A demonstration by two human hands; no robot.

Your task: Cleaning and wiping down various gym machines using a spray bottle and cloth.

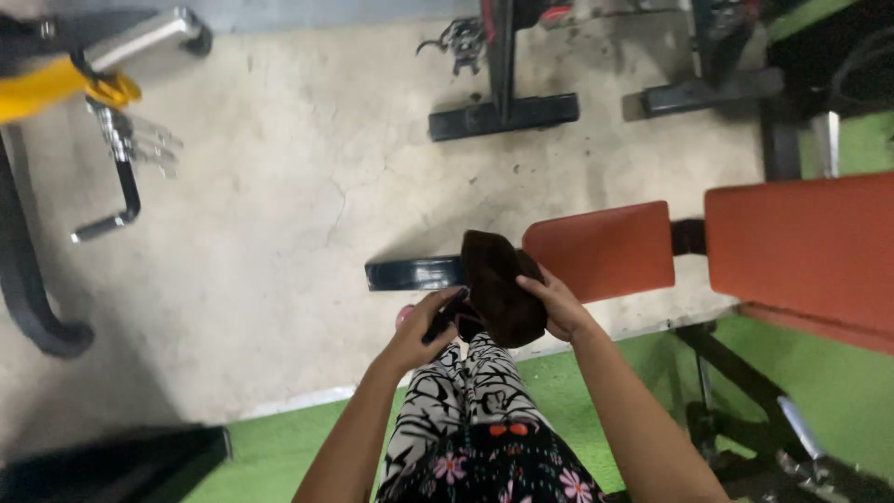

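Together, the left hand [419,335] and right hand [559,307] grip a dark brown cloth [503,284] bunched between them.

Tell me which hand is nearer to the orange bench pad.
Right. The right hand grips the dark cloth just beside the orange bench pad; the left hand sits farther off, on the cloth's other side.

Two hands, the left hand [421,328] and right hand [557,303], meet on one dark brown cloth [501,284]. Two orange bench pads [605,250] [805,247], one yellow strap [56,86] and one metal cable handle [121,177] are in view.
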